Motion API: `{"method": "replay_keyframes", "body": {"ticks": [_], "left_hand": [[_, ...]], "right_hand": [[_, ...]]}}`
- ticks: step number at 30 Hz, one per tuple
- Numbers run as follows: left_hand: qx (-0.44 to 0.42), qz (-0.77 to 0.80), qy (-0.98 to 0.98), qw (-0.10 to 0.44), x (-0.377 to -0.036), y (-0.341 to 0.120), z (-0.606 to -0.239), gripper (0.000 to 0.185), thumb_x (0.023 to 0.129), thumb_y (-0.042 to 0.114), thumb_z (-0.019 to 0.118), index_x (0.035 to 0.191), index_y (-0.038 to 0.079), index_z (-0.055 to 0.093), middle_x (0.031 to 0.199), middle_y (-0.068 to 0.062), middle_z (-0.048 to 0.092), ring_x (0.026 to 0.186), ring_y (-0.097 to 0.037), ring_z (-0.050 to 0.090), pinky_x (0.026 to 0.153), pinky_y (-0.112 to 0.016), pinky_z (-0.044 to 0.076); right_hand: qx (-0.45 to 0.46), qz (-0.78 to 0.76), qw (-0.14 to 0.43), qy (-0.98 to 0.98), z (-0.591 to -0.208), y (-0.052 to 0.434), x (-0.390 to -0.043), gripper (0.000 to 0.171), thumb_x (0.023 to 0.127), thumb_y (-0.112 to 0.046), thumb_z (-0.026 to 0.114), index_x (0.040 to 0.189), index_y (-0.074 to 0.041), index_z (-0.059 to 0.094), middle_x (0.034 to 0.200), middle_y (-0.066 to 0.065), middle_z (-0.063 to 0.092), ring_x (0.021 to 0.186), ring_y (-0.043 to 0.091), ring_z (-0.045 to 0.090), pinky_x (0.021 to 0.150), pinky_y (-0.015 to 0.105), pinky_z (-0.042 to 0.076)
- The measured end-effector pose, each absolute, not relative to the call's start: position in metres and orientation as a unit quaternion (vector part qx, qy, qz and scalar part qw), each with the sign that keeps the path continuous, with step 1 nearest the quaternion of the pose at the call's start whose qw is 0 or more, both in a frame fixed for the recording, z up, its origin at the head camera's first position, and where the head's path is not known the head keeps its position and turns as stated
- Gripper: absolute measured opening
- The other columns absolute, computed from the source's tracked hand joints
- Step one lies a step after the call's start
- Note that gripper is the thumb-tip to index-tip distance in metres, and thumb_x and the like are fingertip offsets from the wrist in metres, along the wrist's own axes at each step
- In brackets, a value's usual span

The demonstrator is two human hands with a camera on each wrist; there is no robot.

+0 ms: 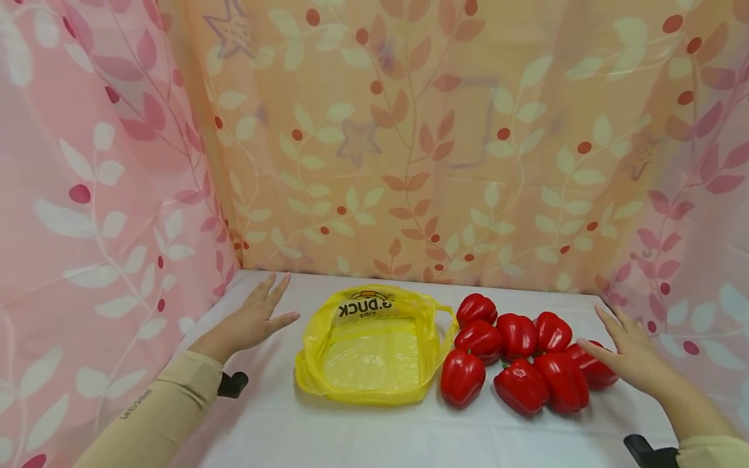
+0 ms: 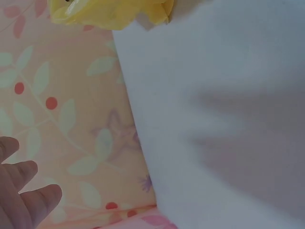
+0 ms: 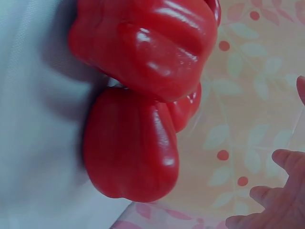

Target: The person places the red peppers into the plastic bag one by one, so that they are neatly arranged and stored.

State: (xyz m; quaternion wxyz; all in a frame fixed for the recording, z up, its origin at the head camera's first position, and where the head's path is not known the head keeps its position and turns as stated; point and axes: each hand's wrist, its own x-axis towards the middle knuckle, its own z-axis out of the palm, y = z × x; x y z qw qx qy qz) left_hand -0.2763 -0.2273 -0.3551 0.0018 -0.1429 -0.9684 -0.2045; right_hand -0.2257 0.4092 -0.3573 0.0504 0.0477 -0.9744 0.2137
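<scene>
Yellow plastic forms the bag (image 1: 371,361) that lies with its mouth spread wide on a white tabletop (image 1: 351,435), near the middle of the head view. Dark print on its back wall shows back to front and reads "G.DUCK" once turned round; a smaller line beneath it looks like "KIDS", though it is too small to be sure. Part of a rounded black-and-orange picture sits above the letters.

Just right of the bag, eight glossy red peppers (image 1: 517,336) sit in a loose cluster, several touching one another. One at the front shows a bit of green stem (image 1: 506,365).

To the left of the bag and apart from it, the left hand (image 1: 251,322) hangs in the air, fingers and thumb spread, gripping nothing. The right hand (image 1: 632,351) is beside the rightmost pepper, its fingers likewise apart and holding nothing; the right wrist view shows a gap between its fingertips (image 3: 259,194) and the peppers.

Both sleeves (image 1: 175,396) are beige. Small dark lettering runs along the left one, too tiny to read with certainty. Behind stands an orange curtain (image 1: 404,143) patterned with leaves, red dots and purple stars.
</scene>
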Motion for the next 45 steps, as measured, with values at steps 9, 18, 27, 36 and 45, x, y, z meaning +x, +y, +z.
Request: {"method": "replay_keyframes", "body": {"ticks": [9,18,27,36,45], "left_hand": [[-0.148,-0.261,-0.954,0.001,-0.277,-0.228,-0.369,0.086,0.086,0.059,0.047,0.147,0.021,0.0,0.151,-0.02,-0.004,0.135,-0.044,0.001,0.1,-0.066,0.007],[-0.162,-0.313,-0.936,-0.002,-0.275,-0.224,-0.377,0.084,0.089,0.052,0.047,0.147,0.016,-0.001,0.15,-0.023,-0.002,0.135,-0.042,-0.001,0.101,-0.064,0.003],[-0.147,-0.365,-0.919,-0.025,-0.274,-0.219,-0.389,0.089,0.088,0.052,0.05,0.147,0.016,-0.005,0.151,-0.02,0.003,0.135,-0.042,0.003,0.103,-0.062,0.006],[-0.095,-0.435,-0.893,-0.066,-0.274,-0.208,-0.399,0.089,0.086,0.045,0.058,0.147,0.024,-0.004,0.147,-0.022,0.018,0.131,-0.045,0.022,0.101,-0.06,0.022],[-0.06,-0.458,-0.883,-0.081,-0.271,-0.2,-0.406,0.092,0.082,0.046,0.063,0.146,0.03,0.0,0.143,-0.017,0.031,0.126,-0.037,0.036,0.095,-0.054,0.036]], "right_hand": [[0.03,0.225,0.044,-0.973,-0.368,0.421,-0.226,0.092,0.087,-0.045,0.053,0.143,0.001,-0.003,0.138,0.041,-0.006,0.121,0.062,-0.002,0.073,0.077,0.021],[0.007,0.247,0.022,-0.969,-0.379,0.431,-0.227,0.094,0.087,-0.049,0.051,0.142,0.002,-0.006,0.134,0.044,-0.01,0.12,0.063,-0.007,0.073,0.077,0.02],[-0.013,0.26,0.006,-0.965,-0.388,0.439,-0.227,0.095,0.088,-0.051,0.048,0.14,0.004,-0.008,0.134,0.044,-0.012,0.121,0.06,-0.013,0.075,0.076,0.019],[-0.02,0.274,0.013,-0.962,-0.401,0.44,-0.228,0.095,0.088,-0.05,0.049,0.14,0.004,-0.009,0.134,0.044,-0.007,0.121,0.06,-0.009,0.075,0.076,0.021],[-0.029,0.278,-0.002,-0.96,-0.411,0.443,-0.229,0.097,0.087,-0.051,0.05,0.14,0.005,-0.009,0.133,0.045,-0.004,0.121,0.061,-0.006,0.076,0.075,0.024]]}}
